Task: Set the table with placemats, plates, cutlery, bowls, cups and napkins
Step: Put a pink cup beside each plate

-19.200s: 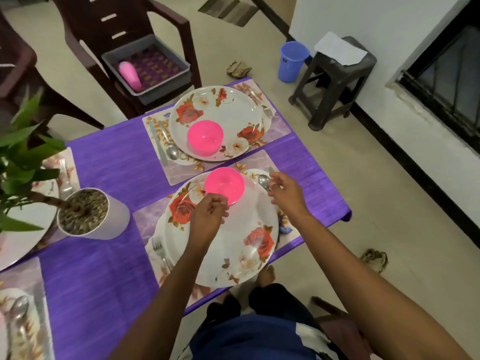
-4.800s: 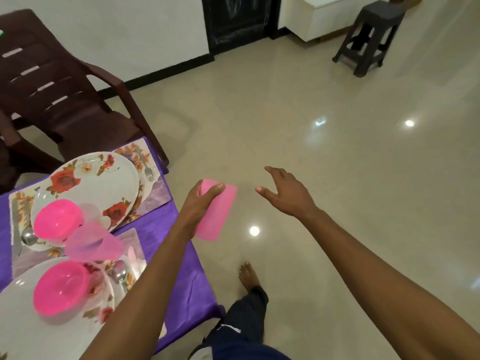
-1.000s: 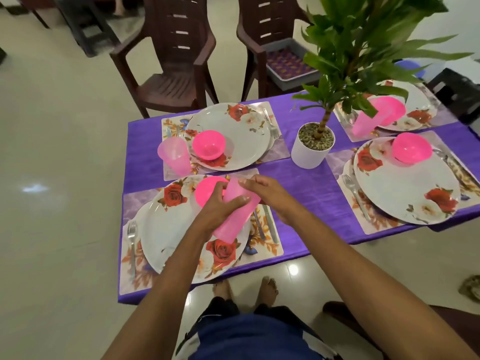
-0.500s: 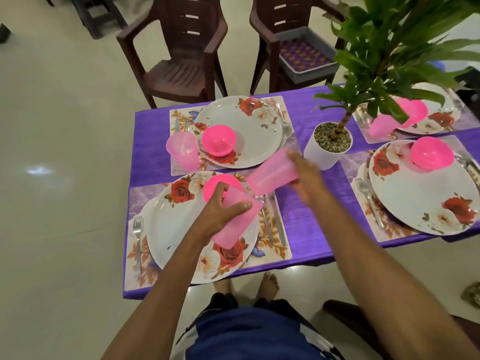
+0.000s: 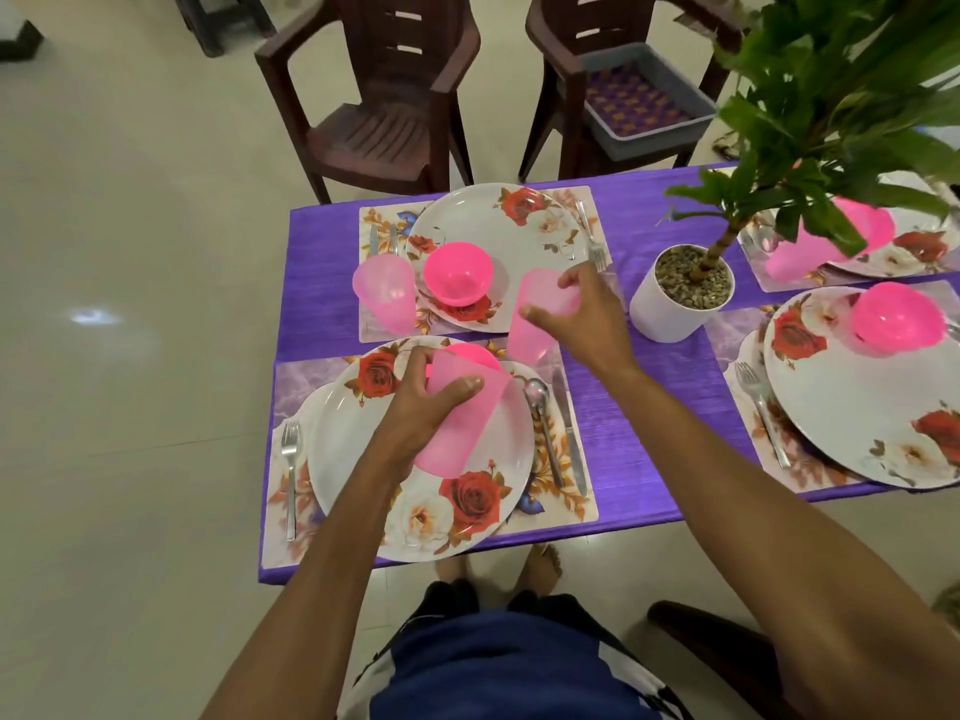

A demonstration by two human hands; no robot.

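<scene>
Here the right hand (image 5: 576, 314) clasped a pink cup (image 5: 535, 324) at its rim, above the near placemat (image 5: 566, 511); the left hand (image 5: 426, 413) gripped another cup (image 5: 457, 423) over the plate (image 5: 353, 459).

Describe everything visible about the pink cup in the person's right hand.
The pink cup is translucent plastic, a plain tapered tumbler with no handle. It stands about upright between the two nearer plates, its base at or just above the top edge of the nearest placemat; contact cannot be told. The right hand grips it from above around the rim, fingers partly hiding the opening. It looks empty.
</scene>
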